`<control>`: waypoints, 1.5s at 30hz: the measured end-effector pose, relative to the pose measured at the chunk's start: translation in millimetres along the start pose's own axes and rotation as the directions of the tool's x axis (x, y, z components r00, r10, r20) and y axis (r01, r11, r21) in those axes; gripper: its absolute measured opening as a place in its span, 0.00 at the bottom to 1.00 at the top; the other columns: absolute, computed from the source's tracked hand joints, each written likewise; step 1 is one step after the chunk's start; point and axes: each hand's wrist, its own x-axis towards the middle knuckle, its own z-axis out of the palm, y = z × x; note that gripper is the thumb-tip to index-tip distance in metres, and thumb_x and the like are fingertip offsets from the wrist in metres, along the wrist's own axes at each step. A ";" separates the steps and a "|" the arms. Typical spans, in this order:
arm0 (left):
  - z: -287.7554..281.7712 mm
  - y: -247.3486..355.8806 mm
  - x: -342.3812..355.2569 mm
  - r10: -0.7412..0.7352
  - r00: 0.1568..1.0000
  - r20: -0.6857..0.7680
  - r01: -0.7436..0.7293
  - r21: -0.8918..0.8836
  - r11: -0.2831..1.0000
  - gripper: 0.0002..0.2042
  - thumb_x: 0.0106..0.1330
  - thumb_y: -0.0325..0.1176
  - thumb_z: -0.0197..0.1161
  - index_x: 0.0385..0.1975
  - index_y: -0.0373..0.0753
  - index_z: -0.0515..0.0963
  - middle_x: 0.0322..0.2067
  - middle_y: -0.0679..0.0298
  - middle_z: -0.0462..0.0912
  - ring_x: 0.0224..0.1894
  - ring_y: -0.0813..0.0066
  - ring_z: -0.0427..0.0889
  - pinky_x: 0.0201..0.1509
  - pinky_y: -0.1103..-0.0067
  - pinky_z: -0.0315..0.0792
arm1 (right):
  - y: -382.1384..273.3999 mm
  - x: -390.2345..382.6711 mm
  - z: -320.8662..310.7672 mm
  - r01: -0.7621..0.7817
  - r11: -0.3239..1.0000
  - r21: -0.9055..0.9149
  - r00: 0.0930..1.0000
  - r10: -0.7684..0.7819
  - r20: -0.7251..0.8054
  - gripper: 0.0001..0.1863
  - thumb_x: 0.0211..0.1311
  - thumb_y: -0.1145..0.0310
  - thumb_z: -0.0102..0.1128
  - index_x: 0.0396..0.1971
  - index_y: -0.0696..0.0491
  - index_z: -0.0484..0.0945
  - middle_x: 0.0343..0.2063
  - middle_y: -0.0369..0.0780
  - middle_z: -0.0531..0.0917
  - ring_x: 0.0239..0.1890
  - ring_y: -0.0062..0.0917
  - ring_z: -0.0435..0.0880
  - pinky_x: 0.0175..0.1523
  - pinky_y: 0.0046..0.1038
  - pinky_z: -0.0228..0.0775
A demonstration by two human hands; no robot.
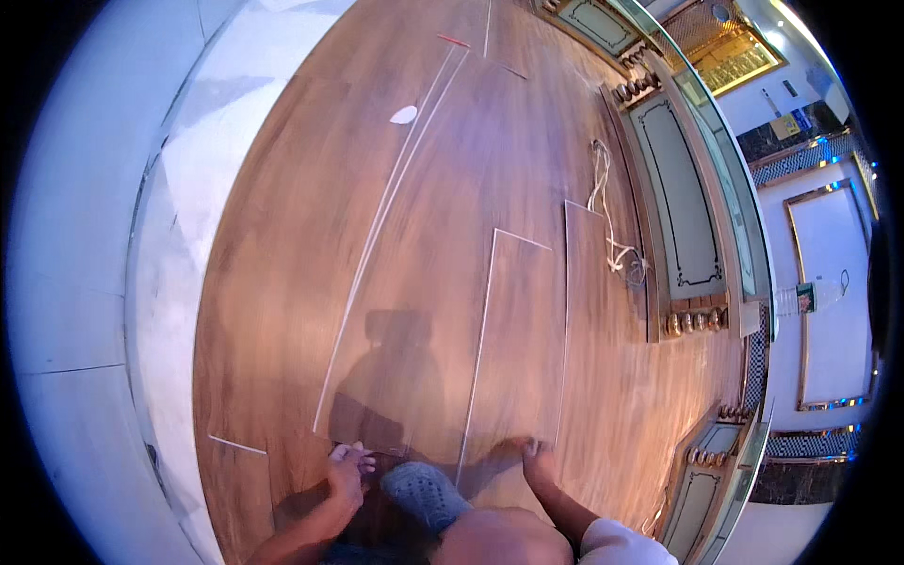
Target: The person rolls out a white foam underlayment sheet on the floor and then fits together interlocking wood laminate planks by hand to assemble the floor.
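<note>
Long wood-look floor planks (405, 282) lie in front of me, with pale edges showing along some joints. At the near end of one plank, my left hand (348, 468) is closed, its fingertips on the plank's edge. My right hand (539, 465) is lowered to the floor farther right, beside another plank (523, 358). Its fingers are curled and closed, and what lies under them is hidden. A foot in a grey-blue patterned sock (424, 494) rests between my hands, next to a bent bare knee (506, 539).
A white teardrop-shaped piece (404, 115) and a small red strip (453, 40) lie farther off. Pale cable (603, 179) trails beside the glass-topped panelled counter (676, 188) on the right. Light grey tiles (80, 282) border the wood floor on the left.
</note>
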 end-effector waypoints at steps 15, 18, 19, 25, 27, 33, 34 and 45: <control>15.0 -10.6 26.8 -0.293 0.923 0.250 0.221 0.280 0.934 0.12 0.71 0.37 0.58 0.37 0.31 0.77 0.34 0.52 0.87 0.25 0.70 0.85 0.23 0.78 0.78 | 58.8 16.2 31.1 -0.218 0.872 0.438 0.973 0.157 0.171 0.25 0.55 0.49 0.70 0.26 0.61 0.82 0.22 0.37 0.81 0.28 0.22 0.79 0.35 0.32 0.71; 3.5 6.9 28.6 -0.346 0.873 0.344 0.222 0.351 0.910 0.15 0.71 0.40 0.58 0.37 0.32 0.79 0.35 0.52 0.87 0.30 0.69 0.86 0.32 0.75 0.81 | 50.7 15.2 27.2 -0.169 0.817 0.551 0.969 0.035 0.246 0.27 0.53 0.46 0.72 0.27 0.60 0.82 0.24 0.37 0.81 0.30 0.22 0.78 0.36 0.31 0.71; -0.1 10.2 31.8 -0.376 0.840 0.391 0.228 0.374 0.899 0.15 0.71 0.40 0.57 0.37 0.32 0.79 0.35 0.53 0.87 0.31 0.68 0.86 0.34 0.74 0.81 | 62.4 20.1 29.2 -0.133 0.786 0.604 0.971 -0.018 0.238 0.27 0.53 0.46 0.72 0.27 0.60 0.82 0.25 0.37 0.81 0.31 0.22 0.78 0.36 0.31 0.71; -48.1 41.8 15.0 -0.373 0.791 0.485 0.085 0.518 0.851 0.14 0.73 0.39 0.53 0.40 0.32 0.78 0.37 0.53 0.86 0.33 0.69 0.86 0.38 0.74 0.81 | 90.5 12.6 3.9 -0.151 0.797 0.585 0.927 -0.092 0.365 0.20 0.57 0.50 0.70 0.23 0.52 0.80 0.22 0.33 0.77 0.26 0.18 0.74 0.33 0.25 0.66; -69.2 55.9 5.1 -0.364 0.832 0.419 0.063 0.580 0.812 0.14 0.73 0.36 0.53 0.41 0.31 0.79 0.36 0.55 0.87 0.34 0.72 0.85 0.37 0.76 0.80 | 43.1 -11.4 -21.2 -0.144 0.796 0.588 0.949 -0.058 0.311 0.19 0.60 0.53 0.68 0.21 0.54 0.78 0.21 0.33 0.77 0.25 0.18 0.74 0.32 0.25 0.66; -147.6 67.9 -27.5 -0.133 0.917 0.377 -0.158 0.646 0.747 0.14 0.73 0.36 0.53 0.43 0.32 0.80 0.36 0.60 0.87 0.33 0.76 0.84 0.39 0.79 0.78 | -2.9 -53.8 -74.4 0.042 0.962 0.271 0.999 -0.050 0.022 0.19 0.61 0.58 0.66 0.22 0.60 0.76 0.19 0.38 0.74 0.25 0.21 0.72 0.32 0.30 0.66; -157.2 65.4 -33.9 -0.076 0.927 0.367 -0.187 0.628 0.755 0.14 0.73 0.36 0.53 0.44 0.32 0.80 0.35 0.61 0.87 0.33 0.77 0.83 0.39 0.79 0.77 | -3.6 -54.0 -74.7 0.113 0.968 0.226 0.993 -0.105 -0.047 0.21 0.61 0.58 0.66 0.20 0.61 0.74 0.18 0.41 0.74 0.25 0.24 0.72 0.32 0.33 0.66; -225.3 27.7 -69.8 0.280 0.920 0.274 -0.387 0.747 0.541 0.13 0.68 0.40 0.57 0.43 0.38 0.80 0.37 0.54 0.83 0.41 0.55 0.81 0.47 0.67 0.73 | 44.1 -81.0 -55.4 0.113 0.987 0.118 0.981 -0.092 -0.170 0.22 0.63 0.51 0.63 0.27 0.58 0.77 0.22 0.43 0.78 0.27 0.30 0.75 0.37 0.35 0.70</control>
